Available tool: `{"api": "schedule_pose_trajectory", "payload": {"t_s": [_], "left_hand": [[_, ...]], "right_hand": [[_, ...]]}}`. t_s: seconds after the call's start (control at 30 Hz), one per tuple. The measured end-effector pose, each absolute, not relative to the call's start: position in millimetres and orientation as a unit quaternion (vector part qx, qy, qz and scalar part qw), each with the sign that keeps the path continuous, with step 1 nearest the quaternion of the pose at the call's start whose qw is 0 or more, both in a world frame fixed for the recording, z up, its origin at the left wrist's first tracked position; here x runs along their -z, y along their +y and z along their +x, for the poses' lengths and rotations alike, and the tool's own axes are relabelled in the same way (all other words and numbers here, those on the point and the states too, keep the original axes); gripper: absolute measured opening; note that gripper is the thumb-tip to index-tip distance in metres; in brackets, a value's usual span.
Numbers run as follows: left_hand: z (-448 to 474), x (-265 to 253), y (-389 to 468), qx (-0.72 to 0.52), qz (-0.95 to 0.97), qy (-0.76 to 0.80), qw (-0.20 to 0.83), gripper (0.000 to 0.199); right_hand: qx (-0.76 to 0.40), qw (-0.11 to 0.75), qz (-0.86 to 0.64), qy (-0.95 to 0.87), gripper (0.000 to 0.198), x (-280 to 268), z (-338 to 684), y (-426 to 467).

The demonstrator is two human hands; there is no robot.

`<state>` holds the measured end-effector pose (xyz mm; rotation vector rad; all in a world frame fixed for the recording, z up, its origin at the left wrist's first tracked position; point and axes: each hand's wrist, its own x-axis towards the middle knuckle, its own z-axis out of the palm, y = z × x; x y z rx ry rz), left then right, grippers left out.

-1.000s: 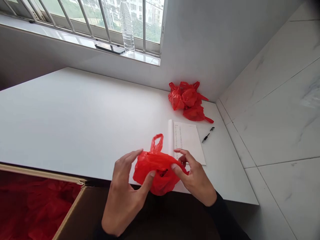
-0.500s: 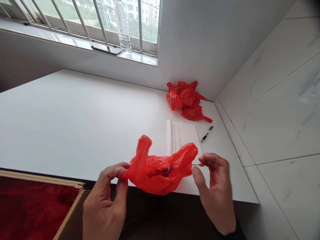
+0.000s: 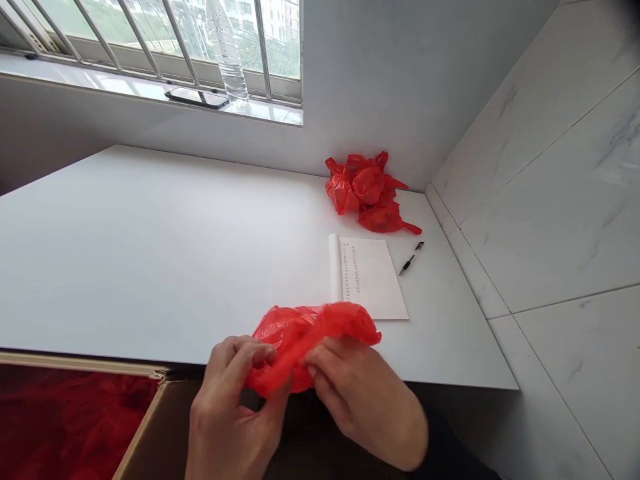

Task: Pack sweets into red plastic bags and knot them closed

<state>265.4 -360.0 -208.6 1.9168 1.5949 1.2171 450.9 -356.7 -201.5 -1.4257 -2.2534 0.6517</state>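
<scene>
A thin red plastic bag [image 3: 295, 327] is bunched up at the front edge of the white table, its mouth folded over so the contents are hidden. My left hand [image 3: 240, 400] pinches the bag's near left side between thumb and fingers. From the right, my right hand [image 3: 367, 393] reaches across and grips a twisted strip of the bag near its middle; some of its fingertips are hidden by the plastic. Just beyond the bag lies an open notebook [image 3: 373, 277] with columns of handwriting.
Several red plastic bags [image 3: 367, 187] lie heaped against the wall, with a black pen [image 3: 411, 260] beside the notebook. A cardboard box [image 3: 145, 427] holding red plastic stands at lower left. On the windowsill are a clear bottle [image 3: 230, 63] and a phone [image 3: 197, 98].
My right hand was apart from the bag and has moved left onto it. The upright handles are now folded and twisted together, covering the dark contents seen earlier.
</scene>
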Motion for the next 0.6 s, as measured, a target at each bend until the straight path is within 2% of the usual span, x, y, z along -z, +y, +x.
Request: {"api": "schedule_pose_trajectory", "payload": {"t_s": [0.1,0.23,0.3,0.37,0.47,0.53,0.6], "left_hand": [[265.8,206.9,-361.2,-0.446,0.635,0.619,0.121,0.011],[264.4,203.0,-367.5,-0.419,0.608,0.663,0.122,0.021],[259.7,204.7,-369.6,-0.381,0.610,0.680,0.141,0.028],[251.3,209.9,-370.1,-0.321,0.613,0.700,0.175,0.037],[238.7,220.4,-369.8,-0.219,0.585,0.729,0.280,0.048],[235.9,224.0,-369.6,-0.253,0.549,0.728,0.323,0.047],[239.0,221.4,-369.0,-0.371,0.482,0.715,0.344,0.045]], "right_hand": [[-0.209,0.133,-0.600,-0.761,0.028,210.1,455.0,-357.8],[-0.157,0.183,-0.611,-0.754,0.055,220.3,456.1,-359.6],[-0.150,0.200,-0.610,-0.752,0.066,221.8,454.1,-359.7],[-0.148,0.204,-0.612,-0.750,0.068,221.0,452.5,-359.4],[-0.147,0.214,-0.608,-0.750,0.070,216.9,452.3,-358.6],[-0.159,0.223,-0.609,-0.745,0.072,213.5,452.7,-358.0],[-0.169,0.228,-0.609,-0.740,0.068,210.3,452.5,-357.0]]}}
